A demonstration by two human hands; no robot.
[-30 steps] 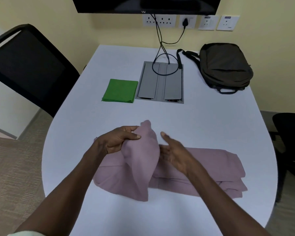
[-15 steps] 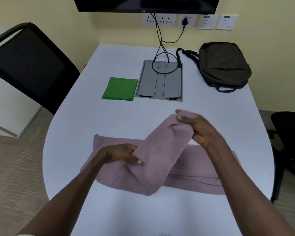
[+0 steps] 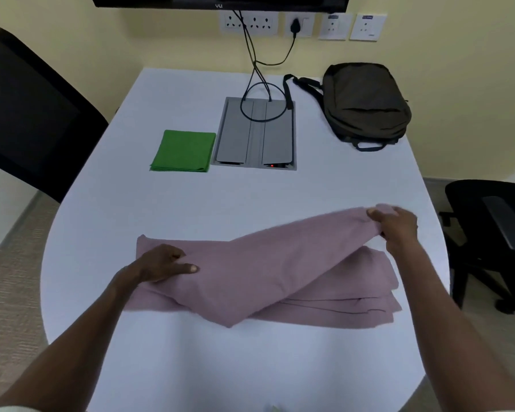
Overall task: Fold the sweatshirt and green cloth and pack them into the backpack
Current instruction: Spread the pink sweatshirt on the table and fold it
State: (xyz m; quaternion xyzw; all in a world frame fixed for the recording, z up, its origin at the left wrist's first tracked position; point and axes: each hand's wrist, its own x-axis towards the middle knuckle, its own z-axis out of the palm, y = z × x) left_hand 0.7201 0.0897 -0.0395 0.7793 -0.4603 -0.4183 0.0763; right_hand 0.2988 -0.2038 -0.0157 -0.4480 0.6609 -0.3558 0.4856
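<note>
Head view is looking down on a white table where a mauve sweatshirt is lying across the near half, partly folded into a long band. 2 bare hands are working on it, well apart from each other. At the garment's left end the left hand is resting on the cloth, thumb stretched out flat along the fabric and the other fingers curled into a fold, so it is gripping the cloth there. At the upper right corner of the top layer the right hand is pinching the fabric and holding that end raised above the layers lying beneath it; the lifted layer is sloping down from this hand toward the left hand. Farther back, the green cloth is lying folded into a neat rectangle, just beside the left edge of a grey cable panel set into the tabletop. Black cables are running from that panel up to wall sockets. At the far right corner, the dark backpack is lying on the table, well apart from both cloths; whether it is zipped I cannot tell. A black chair is standing to the left of the table and another black chair to the right.
</note>
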